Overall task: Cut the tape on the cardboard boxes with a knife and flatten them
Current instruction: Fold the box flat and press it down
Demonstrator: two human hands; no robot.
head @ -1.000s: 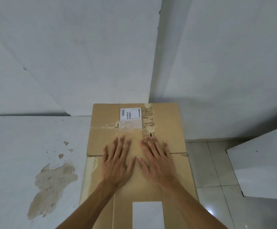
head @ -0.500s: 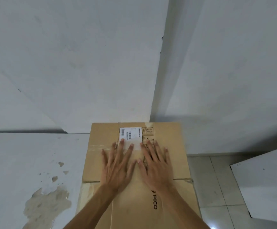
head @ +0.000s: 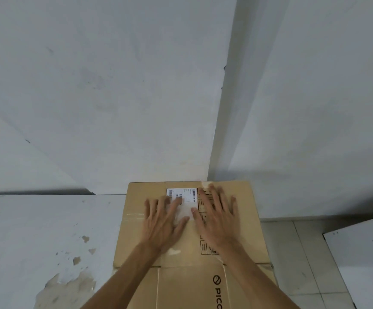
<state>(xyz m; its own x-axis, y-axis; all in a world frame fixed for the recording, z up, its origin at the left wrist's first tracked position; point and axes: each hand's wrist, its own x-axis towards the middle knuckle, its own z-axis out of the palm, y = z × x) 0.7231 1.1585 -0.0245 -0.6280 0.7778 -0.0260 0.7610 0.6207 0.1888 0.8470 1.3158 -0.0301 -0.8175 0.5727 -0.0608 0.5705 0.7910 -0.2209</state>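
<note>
A flattened brown cardboard box (head: 245, 221) lies in front of me, its far edge against the wall. It carries a white shipping label (head: 186, 194), printed handling symbols and clear tape. My left hand (head: 162, 221) lies palm down with spread, straight fingers on the box, its fingertips at the label. My right hand (head: 216, 217) presses flat beside it, fingers straight and reaching almost to the far edge. No knife is in view.
A white surface with a worn brown patch (head: 67, 286) is on the left. A pale wall with a corner post (head: 227, 108) rises behind. Tiled floor (head: 292, 253) and a white board (head: 363, 259) lie to the right.
Both hands have slid forward over the box toward its far edge, from the middle fold up to the label. The view has tilted upward.
</note>
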